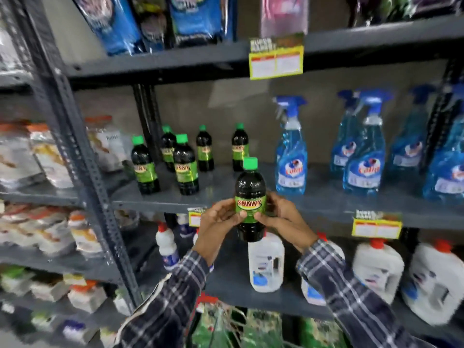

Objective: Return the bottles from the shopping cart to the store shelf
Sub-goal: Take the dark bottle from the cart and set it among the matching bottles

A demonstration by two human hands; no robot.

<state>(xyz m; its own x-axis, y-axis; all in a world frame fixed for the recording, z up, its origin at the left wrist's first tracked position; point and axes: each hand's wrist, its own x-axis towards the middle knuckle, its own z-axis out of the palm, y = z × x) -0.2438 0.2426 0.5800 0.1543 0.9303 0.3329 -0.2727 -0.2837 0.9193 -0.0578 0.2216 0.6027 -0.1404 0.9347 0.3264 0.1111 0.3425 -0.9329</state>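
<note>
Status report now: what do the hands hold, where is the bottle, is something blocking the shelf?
Left hand and right hand both grip the Sunny bottle, upright, before the shelf edge. Five same bottles stand behind it; open space ahead.

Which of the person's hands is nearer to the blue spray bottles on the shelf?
Right. The right hand holds the Sunny bottle just below-left of the nearest blue spray bottle; the left hand grips the bottle's far side.
</note>
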